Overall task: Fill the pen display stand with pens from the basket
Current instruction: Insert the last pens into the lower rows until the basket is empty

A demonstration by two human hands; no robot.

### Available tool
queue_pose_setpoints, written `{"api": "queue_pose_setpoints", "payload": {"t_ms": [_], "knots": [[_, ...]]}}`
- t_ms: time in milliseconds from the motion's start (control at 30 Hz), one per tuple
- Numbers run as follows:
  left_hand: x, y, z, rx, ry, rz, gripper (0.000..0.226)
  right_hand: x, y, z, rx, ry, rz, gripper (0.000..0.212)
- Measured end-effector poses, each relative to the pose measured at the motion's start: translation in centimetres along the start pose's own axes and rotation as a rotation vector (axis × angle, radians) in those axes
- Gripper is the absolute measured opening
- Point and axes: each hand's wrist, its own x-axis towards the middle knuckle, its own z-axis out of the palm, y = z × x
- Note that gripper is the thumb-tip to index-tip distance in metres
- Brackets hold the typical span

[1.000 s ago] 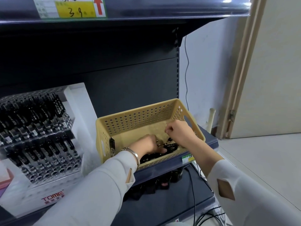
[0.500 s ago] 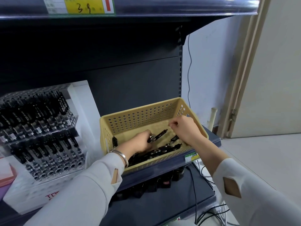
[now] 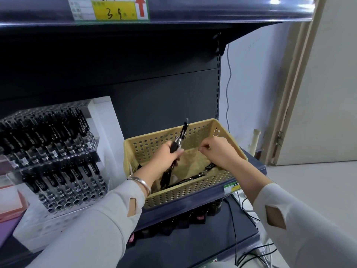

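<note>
The basket (image 3: 185,192) is tan plastic, perforated, with a matt finish. The display stand (image 3: 58,160) is clear, glossy plastic on a white base. The pens (image 3: 182,132) have glossy black barrels, and their clips look like bright metal. The bracelet (image 3: 142,181) is polished metal. The sleeves (image 3: 96,229) are smooth, matt cloth. The shelf back panel (image 3: 164,97) is dark, matt painted metal. The price label (image 3: 112,8) is paper behind a glossy strip.

This is a shop. The dark metal shelf (image 3: 212,11) up top has a price tag (image 3: 111,8) on its front edge. The tag is yellow, with a number written by hand and a red arrow (image 3: 140,5). A clear pen display stand (image 3: 48,151) holds rows of the same black pens (image 3: 58,136), like things for sale. The lower shelf (image 3: 193,206) has a small label (image 3: 230,188) on its edge too.
</note>
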Motion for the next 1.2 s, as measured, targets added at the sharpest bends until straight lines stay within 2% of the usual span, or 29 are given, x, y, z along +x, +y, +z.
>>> {"api": "queue_pose_setpoints", "payload": {"t_ms": [167,367,533,600,700,833,900,1033,1100,1200], "knots": [[0.2,0.6,-1.0,-0.322,0.144,0.086,0.007,0.4,-1.0,0.1,-0.105,0.003,0.003,0.020],[0.2,0.8,-2.2,-0.432,0.176,0.097,0.011,1.5,-2.0,0.4,-0.073,-0.057,0.005,0.019],[-0.5,1.2,-3.2,-0.290,0.218,0.204,0.005,2.1,-6.2,-0.1,0.297,0.092,-0.044,0.026],[-0.7,1.6,-3.7,-0.225,0.215,0.267,0.014,2.3,-8.4,-0.5,0.467,0.127,-0.072,0.030],[-1.4,2.0,-4.2,-0.199,0.184,0.331,0.013,2.7,-10.9,-0.5,0.661,0.123,-0.053,0.023],[-2.3,1.6,-5.1,-0.335,0.183,0.326,0.016,2.5,-12.8,-0.4,0.872,0.107,0.066,0.024],[-2.7,1.4,-5.9,-0.442,0.207,0.284,0.019,2.3,-13.2,-0.3,1.001,0.137,0.126,0.025],[-3.0,1.1,-7.5,-0.644,0.297,0.204,0.011,2.6,-13.3,-0.4,1.228,0.228,0.232,0.019],[-3.2,1.2,-8.4,-0.742,0.323,0.199,0.013,2.6,-13.3,-0.3,1.217,0.206,0.293,0.014],[-3.9,1.6,-9.6,-0.954,0.309,0.210,0.015,2.5,-13.1,0.8,0.906,0.106,0.332,0.010]]}}
